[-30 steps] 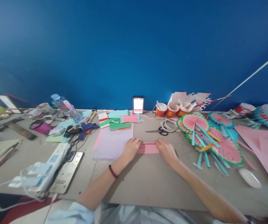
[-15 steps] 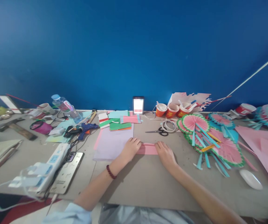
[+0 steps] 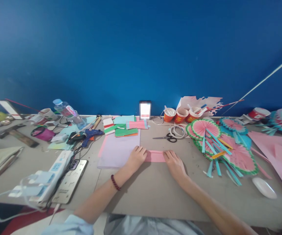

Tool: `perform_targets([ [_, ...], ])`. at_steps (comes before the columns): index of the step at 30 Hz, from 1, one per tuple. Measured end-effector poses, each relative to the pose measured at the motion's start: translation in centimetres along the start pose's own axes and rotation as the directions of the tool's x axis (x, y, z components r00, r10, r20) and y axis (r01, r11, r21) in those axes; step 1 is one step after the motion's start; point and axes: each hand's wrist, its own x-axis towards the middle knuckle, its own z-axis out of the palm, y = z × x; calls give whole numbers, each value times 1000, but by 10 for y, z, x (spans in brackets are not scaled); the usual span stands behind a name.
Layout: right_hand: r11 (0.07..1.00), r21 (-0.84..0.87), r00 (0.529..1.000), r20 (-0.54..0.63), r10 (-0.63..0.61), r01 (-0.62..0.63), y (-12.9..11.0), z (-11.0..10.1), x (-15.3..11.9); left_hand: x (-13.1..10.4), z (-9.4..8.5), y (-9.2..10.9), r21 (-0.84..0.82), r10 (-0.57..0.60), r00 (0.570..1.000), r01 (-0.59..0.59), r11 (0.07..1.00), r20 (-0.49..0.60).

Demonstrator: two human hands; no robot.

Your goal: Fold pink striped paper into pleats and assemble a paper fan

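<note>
Pink strip (image 3: 155, 156) runs L-R — L hand (image 3: 137, 157), R hand (image 3: 175, 164) on ends — can't tell grip.

From where I'm standing, a plain, deep blue wall (image 3: 106, 58) is filling the space behind the long grey-beige table (image 3: 141, 192), whose far edge is running right along it. The blue is looking brighter across the middle and darkening toward the upper right corner. A thin seam is crossing the tabletop left of centre. Soft light is falling over the surface, leaving faint shadows near the front.
</note>
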Motion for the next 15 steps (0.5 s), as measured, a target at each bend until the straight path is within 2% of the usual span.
perform_targets([
  [8,998,56,1000,4,27,-28,2,1,-8,-21,13,18,35,-65,997,66,997,-35],
  [15,997,75,1000,20,13,-15,5,7,-19,-35,3,22,-61,-88,996,87,994,-17],
])
